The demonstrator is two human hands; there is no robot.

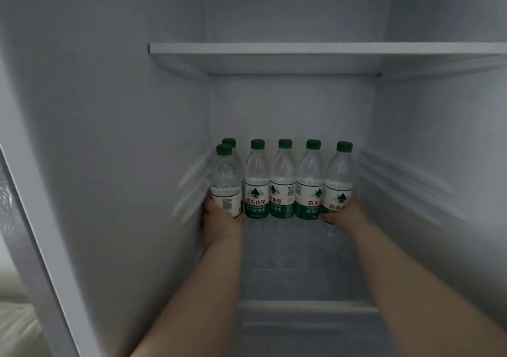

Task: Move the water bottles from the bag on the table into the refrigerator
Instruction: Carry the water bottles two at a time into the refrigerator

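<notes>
Several clear water bottles with green caps and green-and-white labels stand in a row at the back of a glass refrigerator shelf [290,249]. My left hand [220,223] grips the base of the leftmost front bottle [225,184], with another bottle [230,142] partly hidden behind it. My right hand [343,215] holds the base of the rightmost bottle [339,181]. Three bottles [284,181] stand untouched between them. The bag and table are out of view.
A white shelf [315,48] spans the refrigerator above the bottles. The left wall [123,151] and the right wall [439,164] close in on the row. The shelf's front edge [307,306] lies between my forearms.
</notes>
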